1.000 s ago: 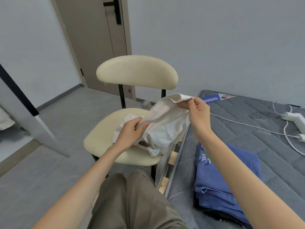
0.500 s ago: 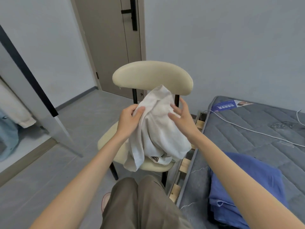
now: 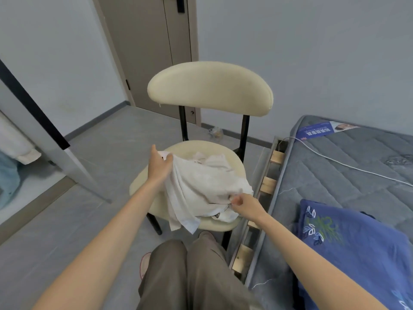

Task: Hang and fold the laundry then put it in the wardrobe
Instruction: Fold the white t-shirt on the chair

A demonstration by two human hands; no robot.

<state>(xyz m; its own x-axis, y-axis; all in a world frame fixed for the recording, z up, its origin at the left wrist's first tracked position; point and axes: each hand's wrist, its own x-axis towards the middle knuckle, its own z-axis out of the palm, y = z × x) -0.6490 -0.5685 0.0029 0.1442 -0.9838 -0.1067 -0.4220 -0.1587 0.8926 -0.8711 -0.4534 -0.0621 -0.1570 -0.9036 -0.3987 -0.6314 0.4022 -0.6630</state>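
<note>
Cream chair seat (image 3: 228, 151): white garment (image 3: 201, 186), soft, limp, light; left hand (image 3: 159, 165) and right hand (image 3: 244, 204) pinch opposite edges; best held at hems.

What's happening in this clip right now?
A person is handling a crumpled white cloth garment on the seat of a cream padded chair. The left hand grips its far left edge, and the right hand pinches its near right edge, with the cloth spread between the hands. Part of it droops over the seat's front. A folded blue garment with a leaf print lies on the grey quilted mattress to the right.
</note>
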